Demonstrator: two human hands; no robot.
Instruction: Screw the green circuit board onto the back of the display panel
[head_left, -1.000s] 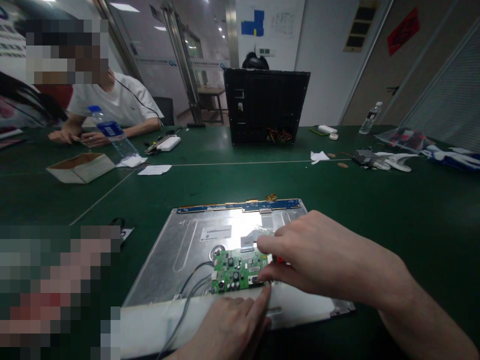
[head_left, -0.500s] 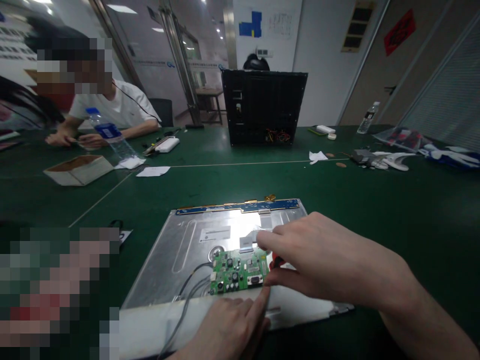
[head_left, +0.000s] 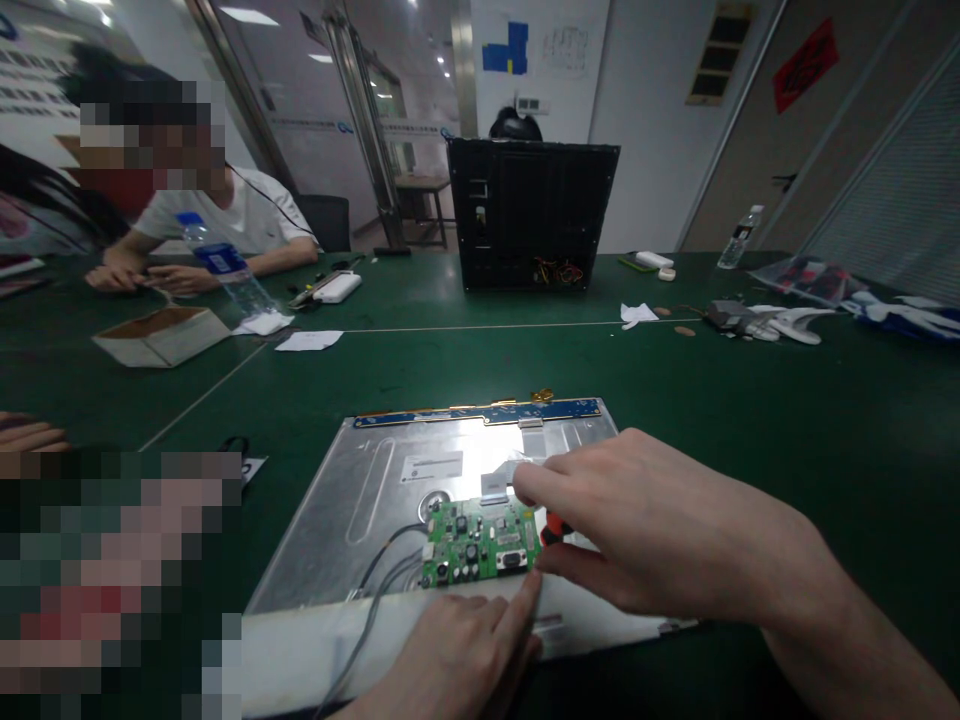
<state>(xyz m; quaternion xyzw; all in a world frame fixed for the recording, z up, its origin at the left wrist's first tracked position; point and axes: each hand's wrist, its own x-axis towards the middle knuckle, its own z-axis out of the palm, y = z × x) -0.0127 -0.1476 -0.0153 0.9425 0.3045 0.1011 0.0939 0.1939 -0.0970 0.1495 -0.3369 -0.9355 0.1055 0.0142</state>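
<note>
A silver metal display panel (head_left: 360, 500) lies flat on the green table (head_left: 750, 420), back side up. A small green circuit board (head_left: 480, 545) sits on its near half, with grey cables (head_left: 379, 580) running off to the left. My right hand (head_left: 637, 520) is curled just right of the board, pinching a small tool with a red and black handle (head_left: 553, 530). My left hand (head_left: 465, 650) rests on the panel's near edge, its index finger stretched out and touching the board's near right corner.
A black computer case (head_left: 532, 215) stands at the far middle. A cardboard box (head_left: 161, 335), a water bottle (head_left: 225, 270) and papers lie far left, where a person in white sits. Another bottle (head_left: 739, 238) and white parts (head_left: 780, 322) lie far right.
My right hand has shifted slightly and more of the tool's red handle shows. Another person's fingers have appeared at the left edge. My left hand stays put.
</note>
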